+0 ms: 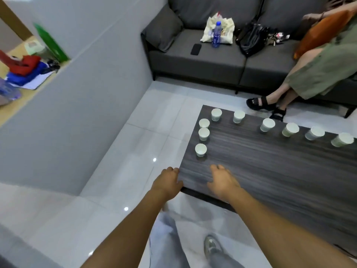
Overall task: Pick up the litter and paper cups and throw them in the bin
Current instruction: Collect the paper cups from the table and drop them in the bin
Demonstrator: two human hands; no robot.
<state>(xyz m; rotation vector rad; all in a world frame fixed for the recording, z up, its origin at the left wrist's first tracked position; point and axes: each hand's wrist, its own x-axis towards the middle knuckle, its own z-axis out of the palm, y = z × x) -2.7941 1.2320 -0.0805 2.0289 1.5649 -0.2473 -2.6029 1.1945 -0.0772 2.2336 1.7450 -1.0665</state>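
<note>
Own legs in pale grey trousers [170,246] and a grey sneaker [212,246] on the glossy pale floor tiles [119,182], nearest the lens. Both bare forearms reach forward.

Left grip [167,180]: released, fingers loosely curled, holding nothing, at the near-left corner of the dark wood-grain desk [280,171]; contact with the edge unclear.

Right grip [222,180]: released, palm down, fingers spread, over the desk top just inside that corner. Touching or hovering: cannot tell.

Task items: white paper cups, all upright on the desk, none held.
- nearest white paper cup [201,152] just beyond and slightly left of the right grip
- two more white cups [204,134] further out along the left edge
- row of six white cups [267,125] along the far edge, running off to the right of both grips

No bin in view.

Beyond the desk: dark grey fabric sofa [212,60] carrying a black phone [196,49], a blue-capped clear plastic bottle [216,34] against a cream cloth bag [226,29], and a black handbag [251,38]. Far right, a seated person in an olive dress [318,74] and black sandals [260,103].
</note>
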